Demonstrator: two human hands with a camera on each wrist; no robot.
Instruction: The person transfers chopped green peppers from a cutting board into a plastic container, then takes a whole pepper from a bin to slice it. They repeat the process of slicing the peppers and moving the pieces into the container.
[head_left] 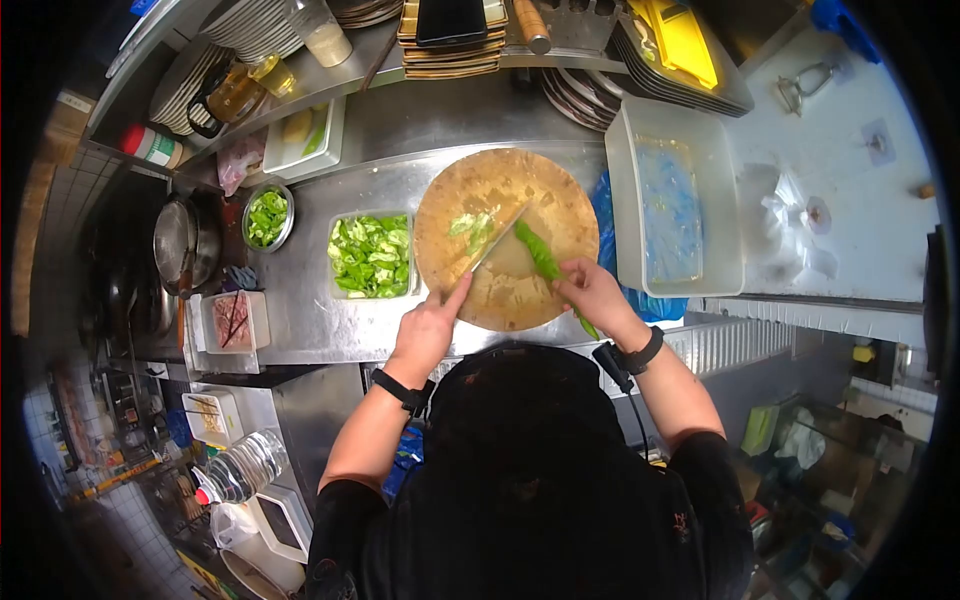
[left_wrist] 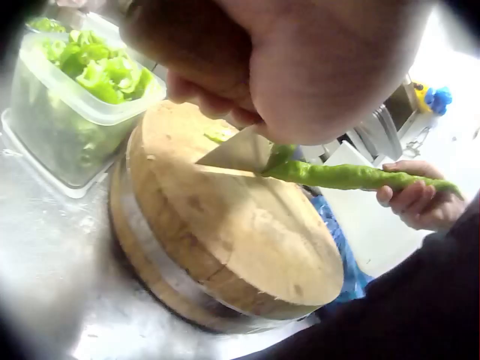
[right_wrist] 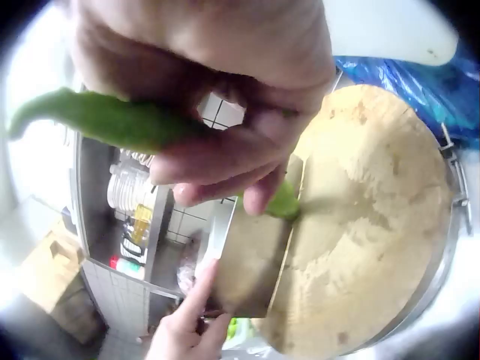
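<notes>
My left hand [head_left: 428, 325] grips a cleaver [right_wrist: 251, 262] by its handle, the blade standing on edge over a round wooden chopping board [head_left: 565, 215]. In my right hand [head_left: 592, 295] is a long green pepper [head_left: 540, 250], held near its lower end. Its far end lies over the board, close to the right side of the blade. In the left wrist view that end overlaps the blade. A few cut pepper pieces [head_left: 472, 228] lie on the board to the left of the blade. Left of the board stands a clear tub [left_wrist: 56, 135] filled with chopped green pepper [head_left: 370, 255].
A metal bowl of greens [head_left: 268, 218] and a container of sliced meat [head_left: 235, 322] stand farther left. To the board's right is a large white bin [head_left: 625, 190] lined with blue plastic. Stacked plates [head_left: 250, 30] and a yellow slicer [head_left: 680, 40] sit on the back shelf.
</notes>
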